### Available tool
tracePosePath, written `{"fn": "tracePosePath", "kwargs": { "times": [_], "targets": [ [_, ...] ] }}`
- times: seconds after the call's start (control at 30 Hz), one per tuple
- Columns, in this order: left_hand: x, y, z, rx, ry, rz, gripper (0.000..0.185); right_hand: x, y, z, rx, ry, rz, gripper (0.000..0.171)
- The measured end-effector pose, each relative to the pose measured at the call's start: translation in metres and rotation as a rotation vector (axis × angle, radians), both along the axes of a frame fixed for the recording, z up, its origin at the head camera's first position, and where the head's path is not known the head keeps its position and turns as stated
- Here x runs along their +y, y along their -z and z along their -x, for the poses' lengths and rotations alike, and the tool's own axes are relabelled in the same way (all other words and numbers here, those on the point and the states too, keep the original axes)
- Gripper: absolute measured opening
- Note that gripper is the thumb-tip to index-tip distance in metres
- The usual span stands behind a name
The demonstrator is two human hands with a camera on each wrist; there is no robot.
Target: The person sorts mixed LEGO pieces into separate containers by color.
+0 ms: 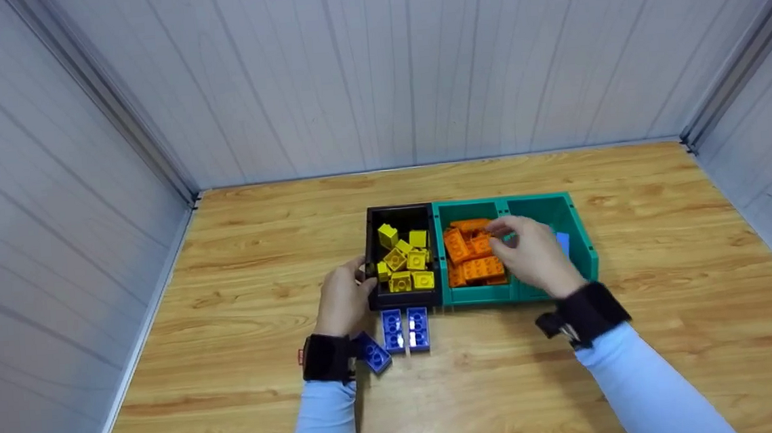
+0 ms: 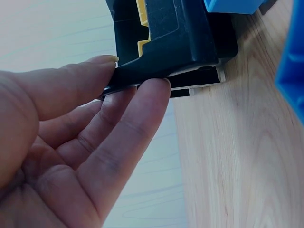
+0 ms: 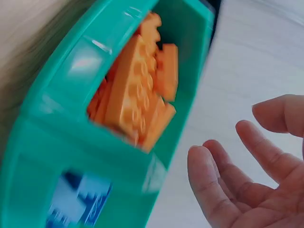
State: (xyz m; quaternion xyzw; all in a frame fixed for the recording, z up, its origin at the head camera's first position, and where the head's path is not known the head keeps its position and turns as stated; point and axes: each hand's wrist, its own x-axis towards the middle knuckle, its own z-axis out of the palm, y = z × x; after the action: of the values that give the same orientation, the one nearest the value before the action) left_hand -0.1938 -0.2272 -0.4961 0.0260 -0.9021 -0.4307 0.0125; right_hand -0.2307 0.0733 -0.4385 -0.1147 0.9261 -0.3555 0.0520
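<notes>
Your left hand (image 1: 343, 299) rests against the left wall of the black bin (image 1: 402, 256), which stands on the wooden table (image 1: 673, 332). In the left wrist view your fingers (image 2: 137, 118) lie straight and close together with their tips pressed under the bin's rim, and your thumb lies along the top of that rim, so the rim is pinched lightly between them. The black bin is full of yellow bricks (image 1: 404, 259), heaped loosely.

Your right hand (image 1: 533, 254) hovers over the green bin (image 1: 581, 243), which stands touching the black bin's right wall. The right wrist view shows your fingers (image 3: 223, 175) relaxed, slightly bent and spread apart, holding nothing; the palm faces the bin. That view is blurred. The green bin has two compartments: the left one holds a pile of orange bricks (image 1: 474, 258), and in the right one a pale blue brick (image 1: 562, 241) shows just past your hand. Your fingertips are above the divider, close to the orange pile; whether they touch anything, you cannot tell.

On the table just in front of the black bin lie three dark blue bricks (image 1: 405, 329): two side by side, studs up, almost touching the bin's front wall, and a third turned at an angle beside your left wrist.
</notes>
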Motion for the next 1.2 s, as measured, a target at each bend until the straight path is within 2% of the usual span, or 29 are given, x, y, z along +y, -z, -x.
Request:
{"fn": "tracePosePath", "kwargs": {
  "times": [0.2,0.37,0.43,0.53,0.67,0.73,0.9,1.03,1.2],
  "targets": [
    [-0.001,0.001,-0.001,0.008,0.007,0.007,0.046,0.054,0.003,-0.028,0.060,0.062,0.038,0.030],
    [0.000,0.000,-0.001,-0.006,0.000,0.005,0.046,0.099,0.011,-0.058,0.064,0.161,-0.020,0.032],
    [0.000,-0.001,0.000,-0.013,-0.005,-0.002,0.046,0.113,0.016,-0.069,0.053,0.200,-0.056,0.033],
    [0.000,-0.002,0.000,-0.013,-0.010,0.001,0.046,0.127,0.026,-0.079,-0.034,0.222,-0.115,0.036],
    [-0.001,-0.001,0.000,-0.009,-0.016,0.015,0.046,0.137,0.039,-0.086,-0.213,0.203,-0.196,0.043],
    [-0.002,0.000,0.000,-0.003,-0.014,0.021,0.046,0.140,0.045,-0.089,-0.260,0.197,-0.235,0.044],
    [-0.001,0.000,0.000,0.001,-0.012,0.018,0.046,0.141,0.057,-0.094,-0.272,0.178,-0.292,0.040],
    [-0.001,0.000,-0.001,0.010,-0.004,0.019,0.046,0.141,0.060,-0.097,-0.294,0.160,-0.281,0.033],
    [-0.002,0.001,-0.001,0.032,0.022,0.025,0.045,0.132,0.056,-0.102,-0.263,0.189,-0.234,0.031]
  ]
}}
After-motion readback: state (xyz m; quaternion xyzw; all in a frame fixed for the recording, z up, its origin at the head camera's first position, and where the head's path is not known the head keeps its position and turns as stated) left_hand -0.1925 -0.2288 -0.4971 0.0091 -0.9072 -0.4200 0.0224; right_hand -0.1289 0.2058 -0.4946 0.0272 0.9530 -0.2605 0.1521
